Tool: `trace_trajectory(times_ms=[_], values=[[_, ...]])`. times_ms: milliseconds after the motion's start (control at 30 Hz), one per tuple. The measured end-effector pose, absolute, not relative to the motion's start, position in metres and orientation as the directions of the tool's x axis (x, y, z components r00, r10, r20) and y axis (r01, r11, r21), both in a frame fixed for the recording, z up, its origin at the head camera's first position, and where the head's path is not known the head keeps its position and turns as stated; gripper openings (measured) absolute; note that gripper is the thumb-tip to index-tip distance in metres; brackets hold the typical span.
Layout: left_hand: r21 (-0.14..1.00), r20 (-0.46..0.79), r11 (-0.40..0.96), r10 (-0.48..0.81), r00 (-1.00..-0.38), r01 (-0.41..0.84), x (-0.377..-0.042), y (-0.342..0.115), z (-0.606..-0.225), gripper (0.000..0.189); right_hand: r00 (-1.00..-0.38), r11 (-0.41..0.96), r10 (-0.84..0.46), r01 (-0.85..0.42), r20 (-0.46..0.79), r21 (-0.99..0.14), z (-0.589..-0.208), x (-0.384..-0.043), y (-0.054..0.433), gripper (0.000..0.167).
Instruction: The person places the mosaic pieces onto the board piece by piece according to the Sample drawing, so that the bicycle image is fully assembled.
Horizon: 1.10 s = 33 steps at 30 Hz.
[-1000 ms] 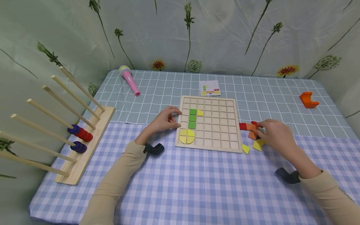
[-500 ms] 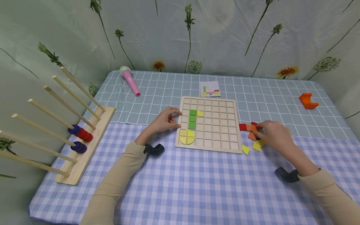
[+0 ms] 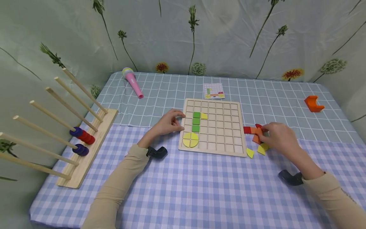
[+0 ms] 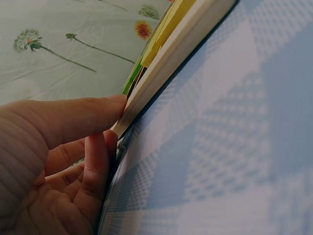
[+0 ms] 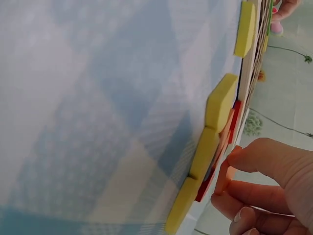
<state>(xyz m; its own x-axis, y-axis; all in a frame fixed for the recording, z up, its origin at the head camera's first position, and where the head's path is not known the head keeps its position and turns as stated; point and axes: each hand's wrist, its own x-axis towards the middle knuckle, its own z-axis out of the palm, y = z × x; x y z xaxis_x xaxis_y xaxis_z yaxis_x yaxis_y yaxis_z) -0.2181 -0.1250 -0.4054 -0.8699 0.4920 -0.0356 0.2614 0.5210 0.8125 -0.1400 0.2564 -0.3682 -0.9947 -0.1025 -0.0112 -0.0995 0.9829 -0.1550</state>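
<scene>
My left hand rests at the left edge of a wooden grid board, thumb and forefinger touching the rim apart from each other. On the board lie a column of green squares, a yellow circle of quarter pieces and one yellow quarter piece. Off the board's right side, my right hand pinches an orange square tile, tilted on edge, between thumb and forefinger. Beneath and beside it are other loose pieces: a red tile, orange ones, and several yellow quarters.
A pattern card lies behind the board. A pink toy microphone lies at the back left, and a wooden peg rack with blue and red beads stands at the left. An orange block sits at the back right.
The right hand stays over the loose pieces, and an orange tile now shows more clearly at its fingertips. The left hand has not moved from the board's edge.
</scene>
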Motion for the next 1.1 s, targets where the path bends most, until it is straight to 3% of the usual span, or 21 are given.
trace_trajectory(times_ms=[567, 767, 1100], values=[[0.821, -0.034, 0.508, 0.5, -0.865, 0.261, -0.221, -0.124, -0.408, 0.051, -0.954, 0.943, -0.279, -0.294, 0.111, -0.158, -0.363, -0.128, 0.227, 0.02], [0.819, -0.029, 0.509, 0.497, -0.867, 0.265, -0.22, -0.125, -0.406, 0.051, -0.908, 0.91, -0.358, -0.392, 0.219, -0.137, -0.371, -0.129, 0.213, 0.02], [0.812, -0.028, 0.518, 0.496, -0.868, 0.269, -0.218, -0.125, -0.404, 0.05, -0.882, 0.872, -0.409, -0.454, 0.234, -0.184, -0.372, -0.131, 0.18, 0.015]])
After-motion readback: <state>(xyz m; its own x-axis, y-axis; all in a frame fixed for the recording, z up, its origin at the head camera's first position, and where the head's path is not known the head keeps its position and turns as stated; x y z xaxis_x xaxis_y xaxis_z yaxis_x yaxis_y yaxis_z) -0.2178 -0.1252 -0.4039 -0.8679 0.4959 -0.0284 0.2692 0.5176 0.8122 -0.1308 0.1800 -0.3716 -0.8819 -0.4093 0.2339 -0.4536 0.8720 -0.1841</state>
